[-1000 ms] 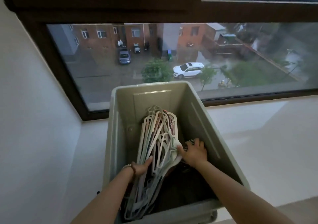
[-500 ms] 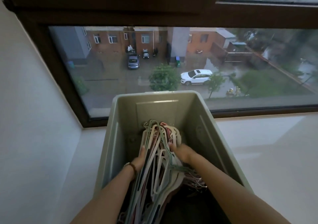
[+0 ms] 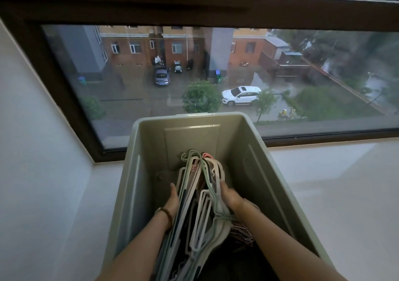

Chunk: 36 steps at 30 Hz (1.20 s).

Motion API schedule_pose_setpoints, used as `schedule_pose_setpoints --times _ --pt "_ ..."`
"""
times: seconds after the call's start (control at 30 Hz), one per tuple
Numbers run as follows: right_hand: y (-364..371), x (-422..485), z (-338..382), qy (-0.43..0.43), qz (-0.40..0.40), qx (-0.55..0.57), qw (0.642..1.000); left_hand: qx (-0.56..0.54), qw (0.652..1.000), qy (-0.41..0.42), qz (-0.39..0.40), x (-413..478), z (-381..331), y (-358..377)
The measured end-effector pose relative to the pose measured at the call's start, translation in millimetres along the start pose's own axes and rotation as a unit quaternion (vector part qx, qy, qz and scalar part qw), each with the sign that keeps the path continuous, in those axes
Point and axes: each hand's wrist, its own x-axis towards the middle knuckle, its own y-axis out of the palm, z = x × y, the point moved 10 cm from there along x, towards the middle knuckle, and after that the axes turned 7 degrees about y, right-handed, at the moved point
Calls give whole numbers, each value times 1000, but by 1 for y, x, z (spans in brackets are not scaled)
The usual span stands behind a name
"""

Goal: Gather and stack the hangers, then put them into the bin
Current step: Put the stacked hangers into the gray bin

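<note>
A thick stack of pastel plastic hangers (image 3: pixel 200 196) stands on edge inside the grey-green bin (image 3: pixel 190 138), with its hooks pointing toward the far wall. My left hand (image 3: pixel 172 200), with a bead bracelet at the wrist, holds the stack's left side; its thumb lies along the hangers and the other fingers are hidden. My right hand (image 3: pixel 230 196) grips the stack's right side, fingertips tucked among the hangers. A few more hangers (image 3: pixel 241 233) lie low in the bin under my right forearm.
The bin stands on a white sill (image 3: pixel 323 183) against a dark-framed window (image 3: pixel 64 108). A white wall (image 3: pixel 32 151) closes in on the left. Open sill stretches to the right of the bin.
My right hand left the loose hangers at the bin's right side and took hold of the stack. Both hands moved the stack forward and turned it more upright on edge.
</note>
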Motion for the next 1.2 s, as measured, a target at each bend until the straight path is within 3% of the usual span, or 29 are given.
schedule_pose_setpoints --times 0.1,0.17,0.3,0.5,0.63,0.73,0.8,0.9,0.97,1.07,1.2 --pt "24 -7 11 -40 74 47 995 -16 998 16 60 -4 -12 18" --pt "21 -4 14 -57 71 77 993 -21 999 22 44 -3 -15 13" --pt "-8 7 -4 -6 7 84 996 16 1000 6 -6 -7 0 -2" --pt "13 -8 -2 -14 83 46 995 17 998 1 60 -14 8 30" --pt "-6 -47 25 -137 -22 113 984 18 1000 3 16 -18 5 8" --pt "-14 -93 18 -210 -95 128 965 89 995 28 -48 -30 6 -17" --pt "0 -112 -7 -172 -71 123 975 118 991 29 -53 -44 18 -20" --pt "31 -120 -62 9 14 51 999 127 990 2 -55 -71 35 -16" --pt "49 -127 -85 109 93 68 987 117 993 -4 -34 -82 44 -10" --pt "67 -136 -81 145 149 155 966 90 996 5 -10 -89 48 -4" --pt "114 -142 -58 125 234 257 929 48 998 20 35 -117 32 17"
